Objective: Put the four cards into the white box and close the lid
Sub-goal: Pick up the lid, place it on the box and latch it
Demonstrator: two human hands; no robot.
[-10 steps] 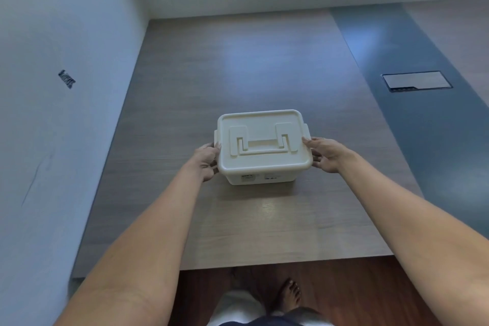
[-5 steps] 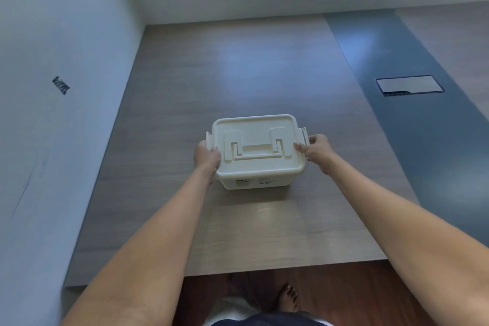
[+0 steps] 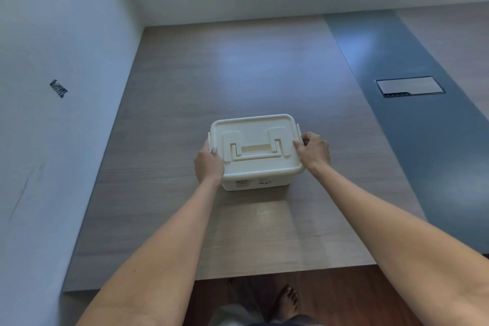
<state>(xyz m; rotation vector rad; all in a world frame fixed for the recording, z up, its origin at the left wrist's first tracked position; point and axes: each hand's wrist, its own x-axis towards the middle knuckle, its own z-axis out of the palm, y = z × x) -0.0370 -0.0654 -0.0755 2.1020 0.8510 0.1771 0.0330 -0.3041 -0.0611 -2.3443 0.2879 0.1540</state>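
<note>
A white plastic box (image 3: 255, 182) stands on the wooden table (image 3: 185, 103), with its lid (image 3: 254, 137) on and the flat handle folded down on top. My left hand (image 3: 208, 164) presses against the box's left side at the latch. My right hand (image 3: 313, 149) grips the latch on the right side, fingers curled over the lid's edge. No cards are in sight; the inside of the box is hidden by the lid.
A white wall runs along the table's left side and a window sits at the far end. A dark blue strip (image 3: 423, 140) with a recessed cable hatch (image 3: 409, 86) lies to the right. The table's near edge is close to my bare foot (image 3: 287, 302).
Both hands have closed in from the box's lower sides onto its side latches. The view has shifted slightly, and the box stays in place on the table.
</note>
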